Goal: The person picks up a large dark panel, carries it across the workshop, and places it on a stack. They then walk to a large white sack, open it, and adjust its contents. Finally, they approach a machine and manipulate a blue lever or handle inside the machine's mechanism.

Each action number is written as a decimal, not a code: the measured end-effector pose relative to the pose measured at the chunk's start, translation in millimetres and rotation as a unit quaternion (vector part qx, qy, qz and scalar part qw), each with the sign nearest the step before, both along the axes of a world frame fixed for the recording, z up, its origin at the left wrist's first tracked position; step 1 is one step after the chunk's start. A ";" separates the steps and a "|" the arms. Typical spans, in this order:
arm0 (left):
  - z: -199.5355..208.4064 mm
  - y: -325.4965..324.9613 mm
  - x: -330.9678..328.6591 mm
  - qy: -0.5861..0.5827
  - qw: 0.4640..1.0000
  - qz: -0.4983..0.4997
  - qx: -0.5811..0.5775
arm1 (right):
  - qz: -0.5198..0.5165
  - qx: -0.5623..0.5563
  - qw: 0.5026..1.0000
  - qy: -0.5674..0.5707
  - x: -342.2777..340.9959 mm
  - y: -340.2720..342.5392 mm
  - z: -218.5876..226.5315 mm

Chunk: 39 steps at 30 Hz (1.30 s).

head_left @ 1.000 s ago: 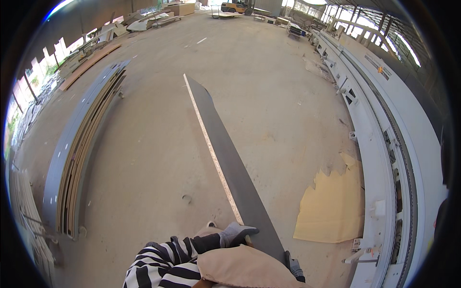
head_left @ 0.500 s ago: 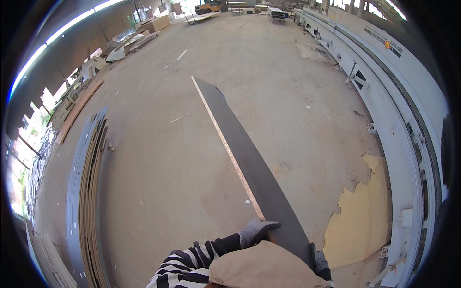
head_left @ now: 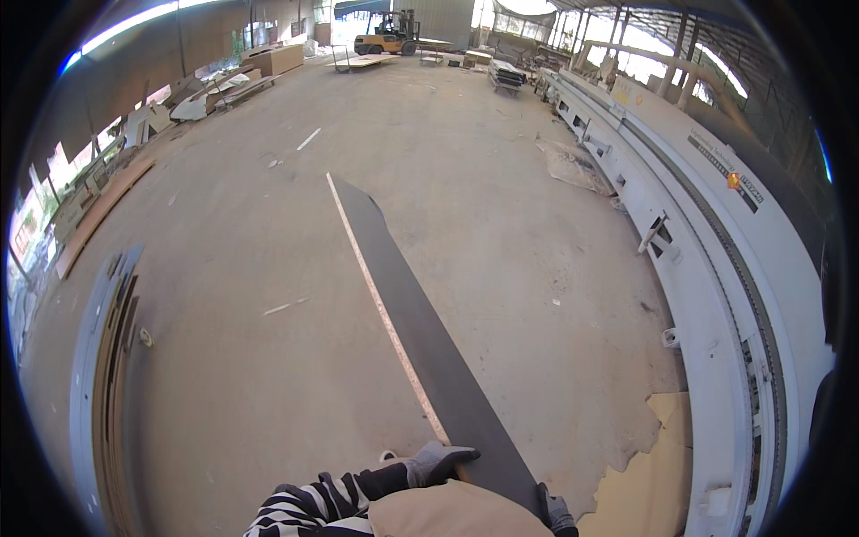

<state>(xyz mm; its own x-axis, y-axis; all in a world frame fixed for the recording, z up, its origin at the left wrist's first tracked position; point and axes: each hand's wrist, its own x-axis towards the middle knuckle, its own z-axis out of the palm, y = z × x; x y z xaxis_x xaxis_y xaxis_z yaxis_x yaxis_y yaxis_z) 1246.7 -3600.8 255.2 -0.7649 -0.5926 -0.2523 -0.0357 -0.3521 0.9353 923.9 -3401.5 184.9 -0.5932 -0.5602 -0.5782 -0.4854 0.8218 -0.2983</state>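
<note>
A person holds a long dark board (head_left: 416, 309) that reaches from the waist out over the floor (head_left: 250, 358), its far end pointing ahead and slightly left. Both hands are gloved and grasp it near the close end. The left hand (head_left: 438, 461) wraps the pale left edge, thumb lying across the dark face and the other fingers out of sight, presumably curled beneath to bear weight. The right hand (head_left: 558, 512) grips the opposite edge a little nearer the body; its underside is hidden, so how far the fingers wrap cannot be told. Gripping both edges likely stops the board from rolling, while the close end, hidden by a beige cloth shape (head_left: 456, 515), may be braced against the body to balance the long overhang. Whether the far end touches the floor is unclear. The board lies over the open strip between a stack of boards (head_left: 98, 376) on the left and a long white machine (head_left: 787, 268) on the right, an angle that seems to leave room on both sides. A torn yellow sheet (head_left: 649, 488) lies beside the machine, near the right hand.
</note>
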 end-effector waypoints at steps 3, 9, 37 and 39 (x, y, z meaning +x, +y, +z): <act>38.8 -91.2 -3.6 -0.087 0.970 0.042 0.222 | 0.003 0.002 0.999 -0.036 7.8 -81.3 -2.2; 58.4 -269.3 -39.4 -0.124 0.959 0.105 0.231 | -0.067 -0.016 0.997 0.017 -7.5 -259.3 -14.0; 4.3 -1095.6 -219.9 -0.028 0.998 0.050 0.010 | 0.010 -0.007 1.000 0.019 -226.4 -1109.7 -34.2; 11.0 -1160.5 -255.0 -0.043 0.982 0.069 0.169 | -0.010 0.004 1.000 0.017 -247.0 -1165.1 -27.4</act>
<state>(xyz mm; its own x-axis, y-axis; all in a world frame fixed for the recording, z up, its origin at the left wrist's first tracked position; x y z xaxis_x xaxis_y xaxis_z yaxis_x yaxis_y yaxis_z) 991.6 -4761.3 266.2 -0.6502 -0.5604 -0.5131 -0.0400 -0.6491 0.7597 676.9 -4566.6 157.5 -0.6239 -0.5428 -0.5622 -0.4780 0.8342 -0.2749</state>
